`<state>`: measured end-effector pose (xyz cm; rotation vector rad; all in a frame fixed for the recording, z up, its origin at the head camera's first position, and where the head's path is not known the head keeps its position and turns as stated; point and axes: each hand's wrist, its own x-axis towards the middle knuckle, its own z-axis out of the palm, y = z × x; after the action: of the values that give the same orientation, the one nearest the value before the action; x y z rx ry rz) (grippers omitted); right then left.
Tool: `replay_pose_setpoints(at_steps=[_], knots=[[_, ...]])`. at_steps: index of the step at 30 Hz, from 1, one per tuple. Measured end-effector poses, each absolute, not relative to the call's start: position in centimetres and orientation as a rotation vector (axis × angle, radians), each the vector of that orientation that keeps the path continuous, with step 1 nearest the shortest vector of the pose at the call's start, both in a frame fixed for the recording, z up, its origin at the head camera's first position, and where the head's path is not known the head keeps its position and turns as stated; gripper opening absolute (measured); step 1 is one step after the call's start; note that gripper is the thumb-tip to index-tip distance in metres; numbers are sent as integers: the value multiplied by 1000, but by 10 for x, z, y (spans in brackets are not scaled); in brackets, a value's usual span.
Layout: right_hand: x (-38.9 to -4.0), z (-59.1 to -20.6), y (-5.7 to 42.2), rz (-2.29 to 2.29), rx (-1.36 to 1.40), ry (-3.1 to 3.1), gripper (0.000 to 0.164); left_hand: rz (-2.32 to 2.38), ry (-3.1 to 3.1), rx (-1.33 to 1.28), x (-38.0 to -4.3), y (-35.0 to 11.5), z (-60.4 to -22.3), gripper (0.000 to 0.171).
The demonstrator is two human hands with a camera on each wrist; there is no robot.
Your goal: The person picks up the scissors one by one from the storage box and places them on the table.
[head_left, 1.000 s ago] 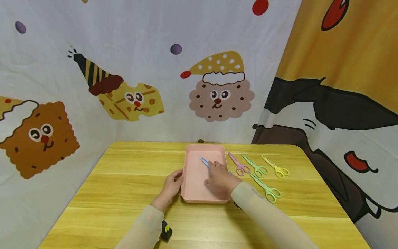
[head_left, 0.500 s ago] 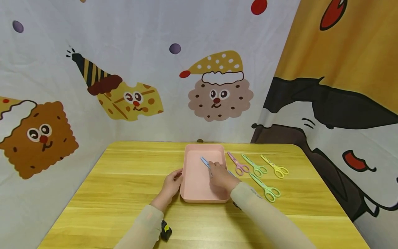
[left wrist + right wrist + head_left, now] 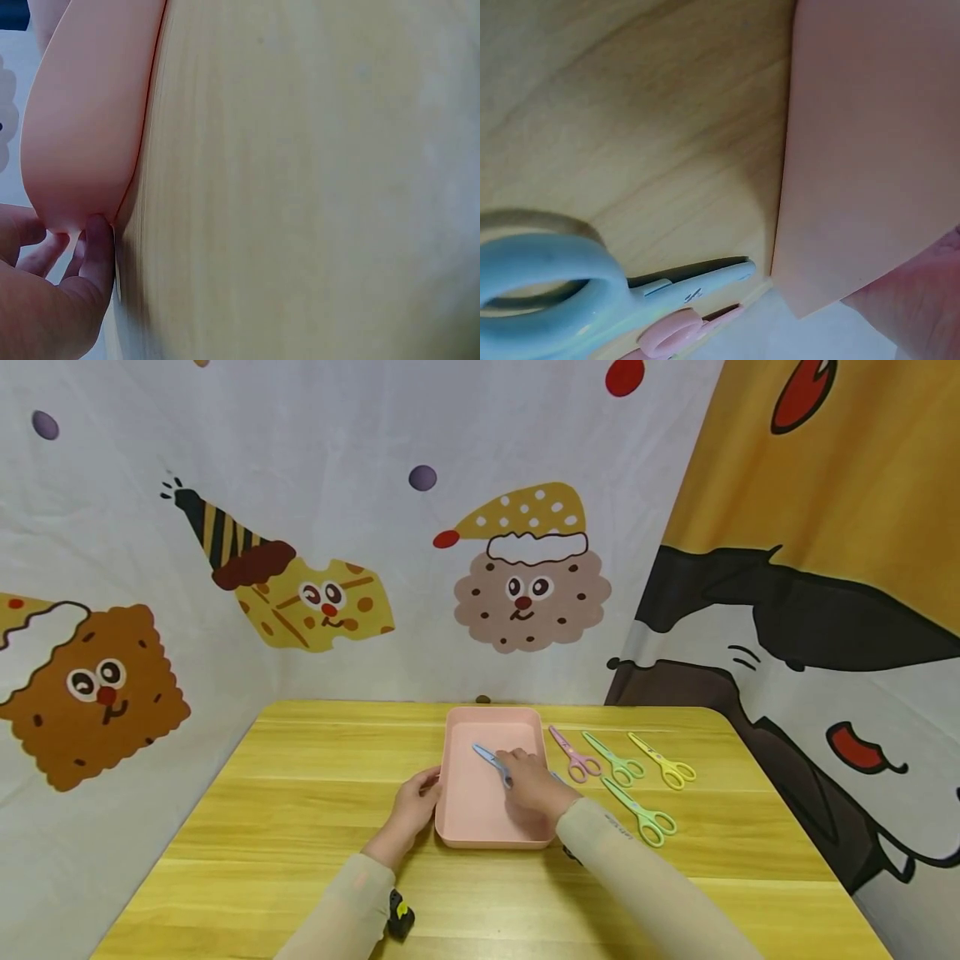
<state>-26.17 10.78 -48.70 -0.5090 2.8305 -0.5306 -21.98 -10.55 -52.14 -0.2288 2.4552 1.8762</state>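
A pink tray point(image 3: 480, 818) lies on the wooden table. Against its left side is my left hand point(image 3: 411, 808); in the left wrist view its thumb and fingers point(image 3: 96, 251) grip the wall. Inside the tray, my right hand point(image 3: 534, 785) holds blue scissors point(image 3: 487, 754) by the handle end, which the hand partly covers. Their blades point to the far left. The right wrist view shows a second pair of light blue scissors point(image 3: 547, 300) on the table, just outside the tray's wall.
To the tray's right lie pink scissors point(image 3: 574, 756), two green pairs, the far green scissors point(image 3: 617, 762) and near green scissors point(image 3: 640, 812), and yellow scissors point(image 3: 664, 762). A printed curtain point(image 3: 337, 443) hangs behind the table.
In the tray, the blue scissors have shifted left and slightly nearer, and more of them shows beside the right hand's fingers. The left hand has stayed at the tray's side.
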Motion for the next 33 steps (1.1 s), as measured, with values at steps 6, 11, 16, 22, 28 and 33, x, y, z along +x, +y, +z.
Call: replay_pose_setpoints(at_steps=[6,11,16,22,28,33], knots=[[-263,-485,107,-471,-373,2839,66,1869,2468,-224,-220,-107,-523,36],[-262,-483,105,-477,-320,2840,51,1877,2459,-213,-221,-106,-522,37],[-261,-483,105,-511,-321,2845,48,1877,2451,-213,-220,-106,-521,37],[-261,-483,105,-524,-316,2831,56,1875,2452,-214,-219,-107,-521,37],[-263,-485,106,-554,-317,2827,56,1865,2461,-216,-220,-106,-522,37],[-263,-483,106,-519,-361,2854,54,1858,2457,-222,-220,-106,-522,37]])
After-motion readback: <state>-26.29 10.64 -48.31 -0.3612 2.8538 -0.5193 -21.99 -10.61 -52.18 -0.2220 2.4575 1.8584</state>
